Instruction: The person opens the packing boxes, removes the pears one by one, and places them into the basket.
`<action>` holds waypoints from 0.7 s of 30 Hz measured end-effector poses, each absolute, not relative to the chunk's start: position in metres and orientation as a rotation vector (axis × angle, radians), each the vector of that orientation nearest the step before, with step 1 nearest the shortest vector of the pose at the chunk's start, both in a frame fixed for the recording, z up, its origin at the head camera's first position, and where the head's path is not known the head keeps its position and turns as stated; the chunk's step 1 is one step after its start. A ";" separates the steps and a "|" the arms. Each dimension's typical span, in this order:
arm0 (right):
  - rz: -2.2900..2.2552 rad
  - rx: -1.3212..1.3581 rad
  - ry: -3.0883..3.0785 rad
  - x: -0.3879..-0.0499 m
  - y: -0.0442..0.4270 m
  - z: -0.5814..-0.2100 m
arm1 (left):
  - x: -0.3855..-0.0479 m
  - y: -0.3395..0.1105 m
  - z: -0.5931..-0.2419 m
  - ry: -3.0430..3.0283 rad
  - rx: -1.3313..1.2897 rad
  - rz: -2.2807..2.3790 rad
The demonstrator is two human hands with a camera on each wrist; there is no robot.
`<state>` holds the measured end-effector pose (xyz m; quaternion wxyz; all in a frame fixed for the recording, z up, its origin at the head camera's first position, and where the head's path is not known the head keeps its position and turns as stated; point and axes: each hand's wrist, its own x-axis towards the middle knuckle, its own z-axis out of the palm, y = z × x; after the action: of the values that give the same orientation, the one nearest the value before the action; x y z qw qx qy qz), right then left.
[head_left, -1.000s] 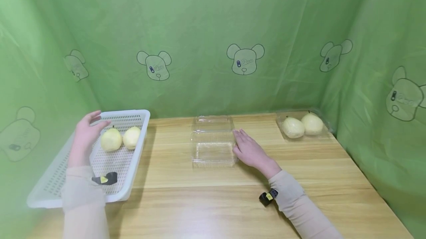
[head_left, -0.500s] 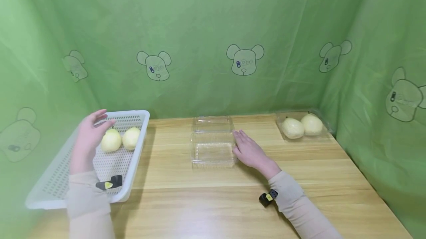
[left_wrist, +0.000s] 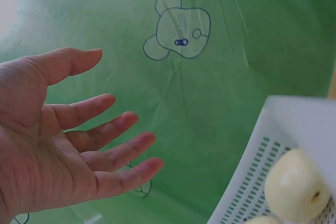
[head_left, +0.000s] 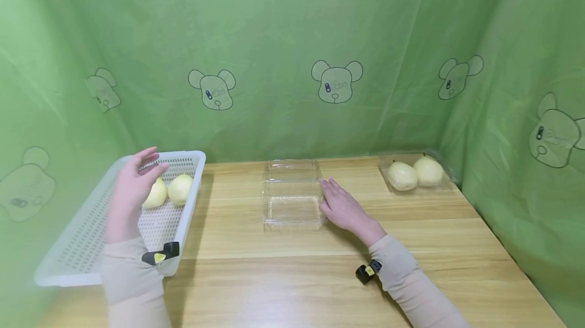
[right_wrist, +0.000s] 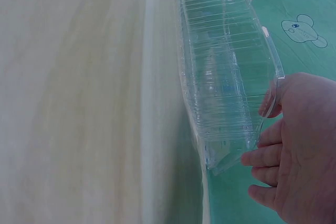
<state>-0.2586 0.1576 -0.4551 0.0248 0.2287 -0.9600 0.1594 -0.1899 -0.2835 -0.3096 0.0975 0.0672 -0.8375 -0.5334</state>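
Note:
My left hand (head_left: 132,191) hovers over the white basket (head_left: 199,165), fingers spread and slightly bent, holding nothing; the left wrist view shows its bare palm (left_wrist: 42,145). In the basket lie two pale yellow pears (head_left: 180,189), one partly hidden behind this hand. My right hand (head_left: 345,208) touches the right side of a clear plastic clamshell box (head_left: 292,208) with fairly straight fingers. The box stands with its lid (head_left: 292,169) folded back, and nothing shows inside it. In the right wrist view, the thumb (right_wrist: 269,100) lies at the box's rim.
A second clear box with two pears (head_left: 428,171) sits at the back right of the wooden table (head_left: 274,277). Green curtains (head_left: 274,23) printed with bear heads stand behind and on both sides.
My left hand has moved a little to the right over the basket, and now covers part of one pear. My right hand and the clear box have stayed in place.

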 end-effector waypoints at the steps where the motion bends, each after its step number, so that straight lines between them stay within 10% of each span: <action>1: 0.492 0.707 -2.969 -0.259 0.158 -0.455 | -0.190 -0.281 -0.309 -2.475 0.194 -1.586; 21: 0.494 0.706 -2.959 -0.258 0.157 -0.453 | -0.191 -0.222 -0.317 -2.442 -0.032 -1.733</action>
<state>-0.2581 0.1570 -0.4533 0.0296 0.2290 -0.9597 0.1603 -0.1905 -0.2223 -0.3167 0.0734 -0.0105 -0.8133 -0.5770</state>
